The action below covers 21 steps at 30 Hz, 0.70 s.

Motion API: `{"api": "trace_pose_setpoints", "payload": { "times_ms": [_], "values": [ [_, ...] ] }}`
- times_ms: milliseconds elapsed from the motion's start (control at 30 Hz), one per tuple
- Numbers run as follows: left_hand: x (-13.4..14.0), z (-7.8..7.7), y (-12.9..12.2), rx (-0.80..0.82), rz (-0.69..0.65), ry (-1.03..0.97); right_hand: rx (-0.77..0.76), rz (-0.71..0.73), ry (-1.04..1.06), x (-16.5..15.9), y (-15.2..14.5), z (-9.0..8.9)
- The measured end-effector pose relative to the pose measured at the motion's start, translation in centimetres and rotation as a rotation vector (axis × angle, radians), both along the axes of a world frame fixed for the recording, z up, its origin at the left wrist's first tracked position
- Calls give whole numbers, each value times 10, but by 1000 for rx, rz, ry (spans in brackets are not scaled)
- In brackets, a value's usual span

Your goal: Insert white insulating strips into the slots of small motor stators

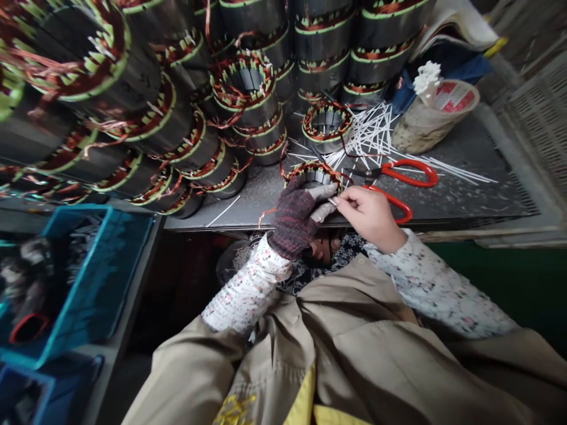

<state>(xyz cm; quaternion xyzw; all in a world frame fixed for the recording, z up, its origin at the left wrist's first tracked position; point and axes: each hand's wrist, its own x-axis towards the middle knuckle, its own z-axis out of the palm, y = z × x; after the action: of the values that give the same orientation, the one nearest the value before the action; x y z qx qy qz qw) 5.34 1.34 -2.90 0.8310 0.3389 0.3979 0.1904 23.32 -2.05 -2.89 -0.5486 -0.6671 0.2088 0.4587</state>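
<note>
A wound motor stator (316,172) with copper coils and a pale green rim stands at the front edge of the bench. My left hand (297,215), in a dark maroon knit glove with pale wrapped fingertips, grips its near side and hides much of it. Bare, my right hand (370,215) pinches a thin white stick (333,202) at the stator's near right rim. Red-handled scissors (410,172) lie just beyond my right hand. Behind the held stator stands another small stator (326,125), beside a loose pile of thin white sticks (370,133).
Stacked stators (257,112) fill the back and left of the bench (478,195). A tape-wrapped cup (425,121) holding short white pieces stands at the back right. Below left are a teal bin (88,295) and a blue bin (48,383). A perforated crate (538,118) borders the right.
</note>
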Motion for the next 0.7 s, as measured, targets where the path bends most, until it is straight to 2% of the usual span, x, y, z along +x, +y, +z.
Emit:
{"api": "trace_pose_setpoints", "payload": {
  "times_ms": [133, 233, 300, 400, 467, 567, 633, 700],
  "values": [
    [-1, -1, 2, 70, -30, 37, -39, -13, -91, -2, -3, 10],
    [-2, -1, 3, 117, -16, 84, -108, 92, -123, 2, -8, 24],
    [-2, -1, 3, 130, -14, 96, -138, 165, 11, 8, -11, 35],
    [-1, -3, 0, 150, -8, 56, -132, 181, 306, 12, -12, 43],
    [-1, -5, -3, 135, 33, 29, -147, 241, 446, 10, -12, 40],
    [1, -8, -7, 60, 75, 39, -258, 381, 478, 13, -16, 31],
    [2, -9, -8, 18, 88, 43, -265, 291, 426, 28, -26, 33],
    [3, -10, -8, -2, 99, 49, -220, 133, 283, 52, -38, 43]
  ]
}}
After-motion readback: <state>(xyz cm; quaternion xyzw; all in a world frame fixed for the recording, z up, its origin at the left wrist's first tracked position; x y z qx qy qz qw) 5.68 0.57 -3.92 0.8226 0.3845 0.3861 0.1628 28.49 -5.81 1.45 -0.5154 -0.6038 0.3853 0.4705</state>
